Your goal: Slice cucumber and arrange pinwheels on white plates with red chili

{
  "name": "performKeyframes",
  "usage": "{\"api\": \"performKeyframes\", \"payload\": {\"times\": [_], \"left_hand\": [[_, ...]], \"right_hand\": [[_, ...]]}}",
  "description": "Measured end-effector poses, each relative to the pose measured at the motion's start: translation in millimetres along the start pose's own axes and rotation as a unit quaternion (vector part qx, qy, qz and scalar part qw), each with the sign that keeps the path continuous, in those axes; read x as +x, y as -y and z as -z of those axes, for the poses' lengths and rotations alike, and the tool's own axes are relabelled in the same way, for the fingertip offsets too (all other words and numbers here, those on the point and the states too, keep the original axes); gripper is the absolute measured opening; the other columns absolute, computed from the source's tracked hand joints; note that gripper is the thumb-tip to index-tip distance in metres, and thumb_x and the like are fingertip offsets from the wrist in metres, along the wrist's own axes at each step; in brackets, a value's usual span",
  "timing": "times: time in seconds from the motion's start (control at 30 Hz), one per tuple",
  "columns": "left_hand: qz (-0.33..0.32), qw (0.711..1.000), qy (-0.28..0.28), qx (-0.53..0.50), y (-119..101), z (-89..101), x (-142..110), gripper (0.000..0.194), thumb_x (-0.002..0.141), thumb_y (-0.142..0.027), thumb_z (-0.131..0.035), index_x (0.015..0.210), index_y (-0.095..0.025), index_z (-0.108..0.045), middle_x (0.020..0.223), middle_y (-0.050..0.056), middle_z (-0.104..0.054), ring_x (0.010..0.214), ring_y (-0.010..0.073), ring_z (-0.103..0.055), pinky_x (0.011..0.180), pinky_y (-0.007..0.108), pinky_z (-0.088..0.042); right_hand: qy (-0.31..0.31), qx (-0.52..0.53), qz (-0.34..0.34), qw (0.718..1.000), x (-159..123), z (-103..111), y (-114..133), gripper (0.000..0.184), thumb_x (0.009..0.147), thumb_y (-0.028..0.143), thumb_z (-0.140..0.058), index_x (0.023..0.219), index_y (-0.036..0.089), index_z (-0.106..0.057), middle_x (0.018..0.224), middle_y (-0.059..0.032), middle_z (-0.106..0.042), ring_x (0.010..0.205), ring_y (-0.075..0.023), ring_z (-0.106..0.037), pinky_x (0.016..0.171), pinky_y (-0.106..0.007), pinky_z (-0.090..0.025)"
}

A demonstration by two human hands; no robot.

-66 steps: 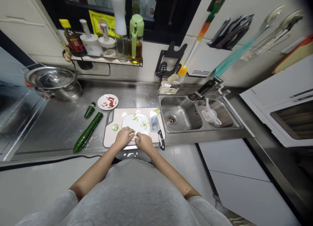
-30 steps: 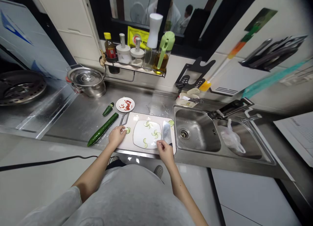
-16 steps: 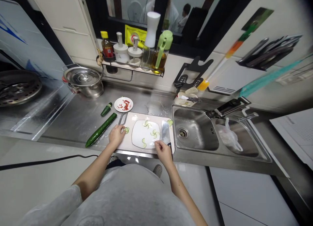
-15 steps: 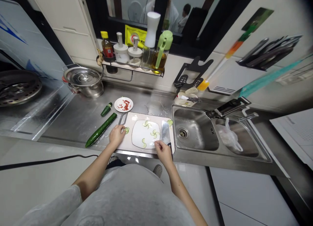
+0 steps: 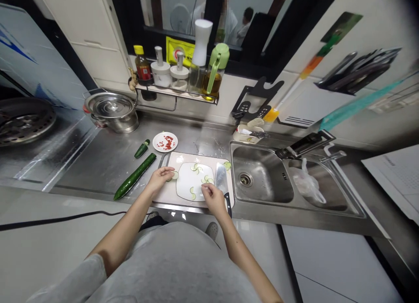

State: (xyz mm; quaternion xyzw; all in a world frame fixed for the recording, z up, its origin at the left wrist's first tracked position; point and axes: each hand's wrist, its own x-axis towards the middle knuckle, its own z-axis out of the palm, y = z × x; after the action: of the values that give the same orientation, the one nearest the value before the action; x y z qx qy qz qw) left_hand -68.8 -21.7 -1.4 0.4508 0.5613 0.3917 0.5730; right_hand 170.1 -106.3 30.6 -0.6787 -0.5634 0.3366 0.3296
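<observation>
Between the fingertips of my left hand (image 5: pixel 160 179) is a thin round cucumber slice (image 5: pixel 175 175), held at the left edge of the white plate (image 5: pixel 183 187). My right hand (image 5: pixel 214 199) is over the plate's right side, thumb and fingers pinched together; whatever they may hold is too small to make out. Curved cucumber pieces (image 5: pixel 193 193) lie on the plate in small pinwheel groups. Beneath the plate is a pale cutting board (image 5: pixel 168 199). A kitchen knife (image 5: pixel 221 177) rests on the board's right side, near another cucumber slice (image 5: pixel 227 165).
A whole cucumber (image 5: pixel 135 176) and a cut cucumber end (image 5: pixel 142 149) lie left of the board. Behind stands a small plate (image 5: pixel 157 138) with chopped red bits. The sink (image 5: pixel 262 176) borders the board on the right; a lidded steel pot (image 5: pixel 122 122) stands back left.
My left hand has lifted a cucumber slice off the board and moved it right, toward the plate. My right hand has shifted slightly left over the plate, still pinched.
</observation>
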Motion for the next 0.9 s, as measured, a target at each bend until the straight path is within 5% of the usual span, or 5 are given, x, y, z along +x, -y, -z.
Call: {"api": "performKeyframes", "payload": {"times": [0.27,0.57,0.7,0.9], "left_hand": [[-0.019,0.993,0.097,-0.057,-41,-29.6,-25,0.042,0.061,-0.040,-0.080,0.093,-0.017,-0.067,0.074,0.000,-0.065,0.070,0.0117,-0.060,0.073,0.026,-0.048],[-0.053,0.993,0.110,-0.004,-45,-36.3,-29,0.038,0.065,-0.047,-0.076,0.084,-0.016,-0.069,0.081,0.005,-0.070,0.076,0.0158,-0.063,0.077,0.029,-0.050],[-0.060,0.993,0.101,0.003,-48,-37.7,-31,0.035,0.065,-0.046,-0.076,0.080,-0.016,-0.068,0.080,0.005,-0.070,0.074,0.0158,-0.062,0.074,0.029,-0.050],[-0.113,0.984,0.115,0.082,-49,-35.1,-30,0.034,0.071,-0.045,-0.070,0.087,-0.016,-0.070,0.079,0.005,-0.069,0.072,0.0157,-0.060,0.071,0.028,-0.047]], "right_hand": [[0.044,0.139,0.046,0.988,31,-16,48,0.025,0.079,0.039,-0.057,0.091,0.019,-0.067,0.077,-0.0018,-0.063,0.072,-0.0149,-0.055,0.071,-0.026,-0.044],[0.046,0.193,0.017,0.980,35,-19,54,0.018,0.076,0.036,-0.056,0.074,0.019,-0.060,0.070,0.0000,-0.060,0.068,-0.0136,-0.052,0.067,-0.026,-0.043],[0.084,0.240,-0.053,0.966,36,-19,56,0.019,0.074,0.039,-0.057,0.073,0.020,-0.056,0.059,0.0031,-0.053,0.055,-0.0115,-0.048,0.054,-0.023,-0.039],[0.158,0.353,-0.180,0.905,36,-18,57,0.019,0.071,0.037,-0.059,0.071,0.019,-0.052,0.051,0.0056,-0.048,0.045,-0.0092,-0.047,0.042,-0.020,-0.030]]}}
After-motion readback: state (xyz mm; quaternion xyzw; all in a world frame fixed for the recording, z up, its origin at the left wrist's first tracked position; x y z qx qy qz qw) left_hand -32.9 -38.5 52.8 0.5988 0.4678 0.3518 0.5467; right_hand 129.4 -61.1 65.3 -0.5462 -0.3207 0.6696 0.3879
